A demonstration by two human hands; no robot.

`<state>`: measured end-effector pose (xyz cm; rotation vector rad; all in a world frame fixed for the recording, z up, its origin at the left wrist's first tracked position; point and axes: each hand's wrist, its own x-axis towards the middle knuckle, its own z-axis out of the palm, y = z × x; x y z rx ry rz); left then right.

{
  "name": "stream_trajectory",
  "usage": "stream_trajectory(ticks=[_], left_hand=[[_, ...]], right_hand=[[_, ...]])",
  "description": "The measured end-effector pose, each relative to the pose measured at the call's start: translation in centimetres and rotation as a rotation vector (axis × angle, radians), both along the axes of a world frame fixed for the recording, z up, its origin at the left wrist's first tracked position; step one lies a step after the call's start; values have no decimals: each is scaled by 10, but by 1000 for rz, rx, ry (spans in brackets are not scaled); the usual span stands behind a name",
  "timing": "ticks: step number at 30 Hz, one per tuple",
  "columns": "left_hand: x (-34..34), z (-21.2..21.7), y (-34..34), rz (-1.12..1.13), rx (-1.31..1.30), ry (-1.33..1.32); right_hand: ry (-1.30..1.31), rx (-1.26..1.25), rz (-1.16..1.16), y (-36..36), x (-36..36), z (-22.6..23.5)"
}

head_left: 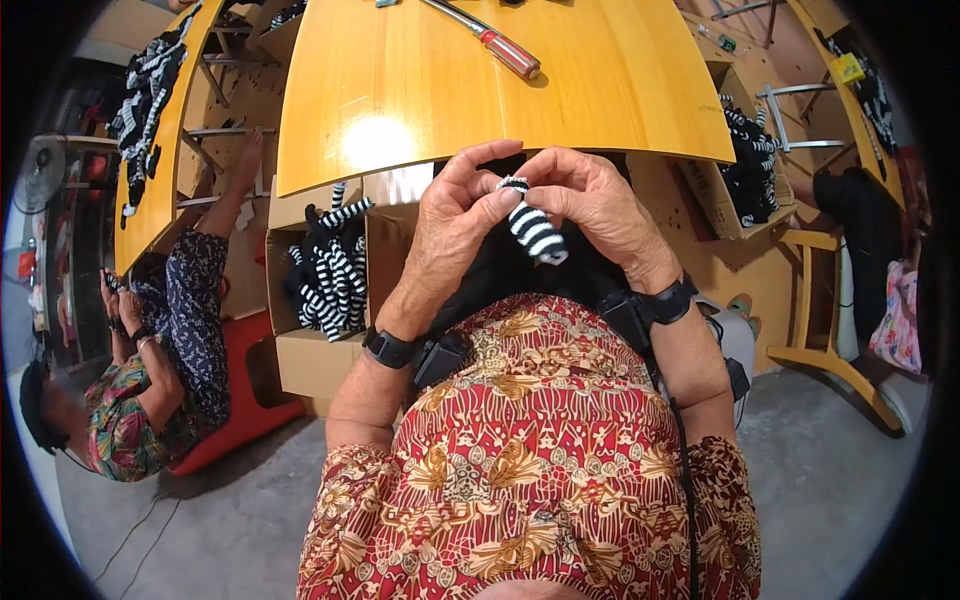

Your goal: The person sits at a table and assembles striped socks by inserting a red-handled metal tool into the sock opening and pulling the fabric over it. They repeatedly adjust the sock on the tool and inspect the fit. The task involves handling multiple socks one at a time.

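Observation:
Both my hands meet in front of the near edge of the wooden table (610, 100). Between them is a small black-and-white striped knitted tube (537, 236), its lower end hanging free and pale at the tip. My left hand (455, 210) pinches its upper edge with thumb and fingertips. From the other side, my right hand (592, 198) pinches the same edge, thumb bent over the knit. A dark band shows at the top of the tube, partly covered by my fingers.
A red-handled screwdriver (512, 54) lies on the table. Cardboard boxes (320, 362) of striped knitted pieces (335, 270) stand at left and right. A person (150, 390) sits at a side table on the left; another person's dark-clothed leg (868, 265) shows at right beside a wooden chair (815, 330).

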<state>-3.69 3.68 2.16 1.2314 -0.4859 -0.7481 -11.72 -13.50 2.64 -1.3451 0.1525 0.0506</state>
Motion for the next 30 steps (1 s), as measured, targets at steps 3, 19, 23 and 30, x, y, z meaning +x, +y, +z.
stream_trajectory(ticks=[3,19,23,30], left_hand=[[0,-4,0,12,-21,16],[-12,6,-4,-102,-180,212],[-20,15,-7,-136,-262,288],[-8,4,-8,39,-220,378]], right_hand=[[-23,-124,-20,2,-1,6],[-131,-246,-153,1,5,14],[-148,-217,-128,-1,3,20],[-92,-10,-147,6,-9,8]])
